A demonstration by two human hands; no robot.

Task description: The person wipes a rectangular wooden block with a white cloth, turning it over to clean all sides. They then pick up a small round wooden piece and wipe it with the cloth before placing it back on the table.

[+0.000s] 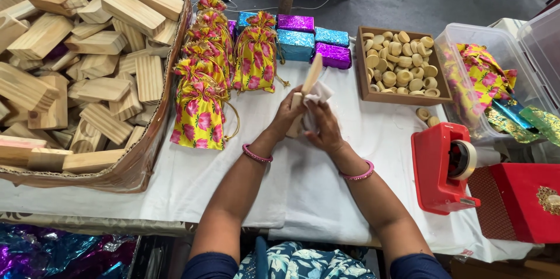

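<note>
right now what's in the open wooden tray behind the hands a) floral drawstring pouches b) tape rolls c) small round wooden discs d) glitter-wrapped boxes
c, the wooden tray is filled with small round wooden discs, while the glittery boxes and floral pouches sit on the white cloth to its left.

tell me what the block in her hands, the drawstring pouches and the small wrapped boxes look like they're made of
Block: pale unfinished wood, grain visible, like those in the carton. Pouches: seemingly satin-like fabric, yellow with pink flowers, gathered at the neck. Boxes: glittery foil-like wrap, blue and purple; what's underneath is hidden.
</note>
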